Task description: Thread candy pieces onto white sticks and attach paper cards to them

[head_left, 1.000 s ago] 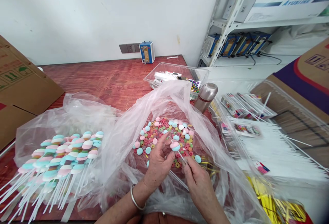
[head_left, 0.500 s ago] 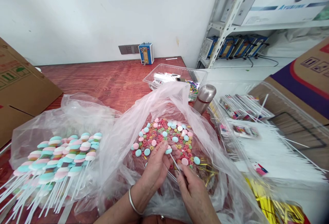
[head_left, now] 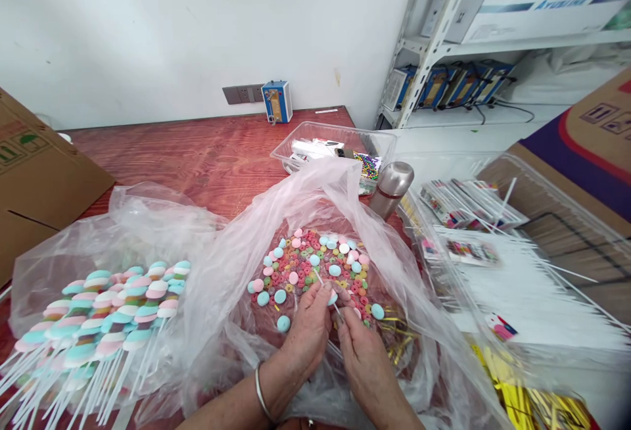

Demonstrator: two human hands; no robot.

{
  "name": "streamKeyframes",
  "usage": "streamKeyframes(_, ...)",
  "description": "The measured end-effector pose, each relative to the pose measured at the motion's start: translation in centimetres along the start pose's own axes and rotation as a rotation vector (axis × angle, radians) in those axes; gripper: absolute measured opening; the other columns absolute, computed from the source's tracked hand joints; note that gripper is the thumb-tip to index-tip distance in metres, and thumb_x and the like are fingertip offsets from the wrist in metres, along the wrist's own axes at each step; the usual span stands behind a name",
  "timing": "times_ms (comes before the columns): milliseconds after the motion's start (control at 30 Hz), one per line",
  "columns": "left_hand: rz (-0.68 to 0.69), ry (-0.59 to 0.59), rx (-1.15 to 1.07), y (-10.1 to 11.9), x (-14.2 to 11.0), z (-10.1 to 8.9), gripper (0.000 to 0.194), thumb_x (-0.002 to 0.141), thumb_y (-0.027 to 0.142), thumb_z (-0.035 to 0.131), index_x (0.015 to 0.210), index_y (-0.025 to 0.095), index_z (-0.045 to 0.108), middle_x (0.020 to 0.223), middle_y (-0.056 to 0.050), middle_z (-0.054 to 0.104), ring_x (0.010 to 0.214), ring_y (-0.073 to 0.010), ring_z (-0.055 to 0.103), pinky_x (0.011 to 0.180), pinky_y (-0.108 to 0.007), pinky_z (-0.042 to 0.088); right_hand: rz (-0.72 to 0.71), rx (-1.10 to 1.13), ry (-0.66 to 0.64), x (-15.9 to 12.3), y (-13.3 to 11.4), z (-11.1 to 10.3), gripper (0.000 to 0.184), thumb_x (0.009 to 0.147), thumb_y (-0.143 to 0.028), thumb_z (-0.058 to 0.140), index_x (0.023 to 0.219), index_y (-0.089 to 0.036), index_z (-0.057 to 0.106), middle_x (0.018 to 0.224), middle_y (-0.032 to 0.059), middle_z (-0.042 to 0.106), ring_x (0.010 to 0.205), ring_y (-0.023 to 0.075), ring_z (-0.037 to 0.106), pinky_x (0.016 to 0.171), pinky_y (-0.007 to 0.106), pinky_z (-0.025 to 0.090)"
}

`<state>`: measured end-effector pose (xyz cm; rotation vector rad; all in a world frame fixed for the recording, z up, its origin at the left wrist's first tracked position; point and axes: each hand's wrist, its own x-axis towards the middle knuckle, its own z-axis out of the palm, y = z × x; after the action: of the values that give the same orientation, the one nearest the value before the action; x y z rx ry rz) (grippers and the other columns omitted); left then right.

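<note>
1. Clearly, the stick's end has come into view: 1 second ago the blue-and-pink candy (head_left: 332, 298) sat at the top of the white stick (head_left: 337, 310), and now a short length of stick pokes out past it.
2. For the work in hand, that suggests the stick has gone right through the candy, which now seems to sit lower on it (the hole itself is hidden by fingers).
3. The left hand (head_left: 308, 325) is pinched around the candy, thumb and fingertips covering much of it, so only a small part shows at their right edge.
4. The right hand (head_left: 365, 358) grips the stick just below the candy, fingers closed and close to the left hand's; whether they touch the candy, I cannot tell.
5. The candy lies between the 2 hands, at the left fingertips, with the stick slanting up and leftward, above the clear plastic bag (head_left: 246, 246) and its loose ring candies (head_left: 309, 240) and blue discs (head_left: 280, 296).
6. Well apart, on the left, lie the loaded skewers (head_left: 121, 311).
</note>
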<state>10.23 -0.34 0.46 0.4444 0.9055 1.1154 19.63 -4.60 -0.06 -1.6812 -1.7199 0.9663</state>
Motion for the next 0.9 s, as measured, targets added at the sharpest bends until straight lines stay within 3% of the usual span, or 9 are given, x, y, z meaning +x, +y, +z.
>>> streamKeyframes(133, 0.018, -0.059, 0.257, -0.1, 0.7, -0.3, 0.033, 0.089, 0.047, 0.057, 0.095, 0.016, 0.065, 0.100, -0.008, 0.071, 0.096, -0.0215, 0.064, 0.089, -0.034, 0.048, 0.006, 0.081, 0.020, 1.2, 0.0, -0.4, 0.032, 0.096, -0.029, 0.028, 0.094, -0.021, 0.059, 0.090, 0.0082, 0.070, 0.081, 0.0202, 0.066, 0.071, 0.028, 0.048)
streamKeyframes(267, 0.235, -0.024, 0.737, 2.0, 3.5, -0.9, 0.038, 0.097, 0.045, 0.042, 0.118, 0.020, 0.062, 0.106, -0.007, 0.071, 0.093, -0.0203, 0.065, 0.089, -0.036, 0.049, 0.118, 0.037, 0.094, 1.5, 1.2, -2.2, 0.029, 0.093, -0.036, 0.031, 0.081, -0.022, 0.054, 0.073, 0.0048, 0.066, 0.067, 0.0201, 0.062, 0.063, 0.028, 0.046)
streamKeyframes(400, 0.576, -0.091, 1.315, 4.5, 7.3, -1.3, 0.021, 0.092, 0.022, 0.050, 0.096, 0.019, 0.071, 0.097, -0.007, 0.070, 0.095, -0.0214, 0.061, 0.089, -0.035, 0.045, 0.186, -0.048, 0.164, 1.4, 2.8, -4.0, 0.030, 0.091, -0.038, 0.031, 0.076, -0.023, 0.053, 0.069, 0.0038, 0.064, 0.063, 0.0203, 0.060, 0.059, 0.027, 0.044)
streamKeyframes(533, 0.635, -0.338, 1.623, 5.3, 9.5, -0.5, 0.026, 0.090, 0.012, 0.050, 0.090, 0.021, 0.074, 0.090, -0.006, 0.069, 0.090, -0.0208, 0.060, 0.084, -0.032, 0.044, 0.156, -0.102, 0.212, 1.4, 3.7, -4.2, 0.033, 0.092, -0.038, 0.032, 0.078, -0.023, 0.058, 0.072, 0.0044, 0.066, 0.065, 0.0201, 0.060, 0.061, 0.027, 0.046)
streamKeyframes(633, 0.541, -0.453, 1.677, 4.9, 10.1, 0.2, 0.027, 0.087, 0.009, 0.051, 0.085, 0.021, 0.075, 0.087, -0.006, 0.070, 0.085, -0.0198, 0.060, 0.083, -0.032, 0.044, 0.153, -0.131, 0.210, 1.2, 4.2, -3.8, 0.035, 0.094, -0.038, 0.030, 0.079, -0.023, 0.059, 0.068, 0.0035, 0.065, 0.061, 0.0195, 0.059, 0.060, 0.027, 0.045)
streamKeyframes(800, 0.455, -0.232, 1.497, 4.2, 10.2, -0.4, 0.020, 0.085, 0.014, 0.053, 0.080, 0.019, 0.072, 0.089, -0.006, 0.072, 0.088, -0.0202, 0.062, 0.087, -0.033, 0.045, 0.142, -0.161, 0.168, 1.0, 4.4, -3.3, 0.034, 0.094, -0.038, 0.030, 0.076, -0.023, 0.054, 0.063, 0.0018, 0.060, 0.059, 0.0189, 0.058, 0.060, 0.027, 0.043)
streamKeyframes(900, 0.360, -0.142, 1.336, 4.2, 9.9, -0.8, 0.019, 0.088, 0.022, 0.051, 0.084, 0.017, 0.069, 0.082, -0.005, 0.072, 0.074, -0.0173, 0.063, 0.072, -0.029, 0.049, 0.159, -0.139, 0.101, 0.9, 3.8, -3.3, 0.033, 0.094, -0.037, 0.026, 0.078, -0.023, 0.051, 0.067, 0.0027, 0.061, 0.064, 0.0202, 0.060, 0.063, 0.028, 0.042)
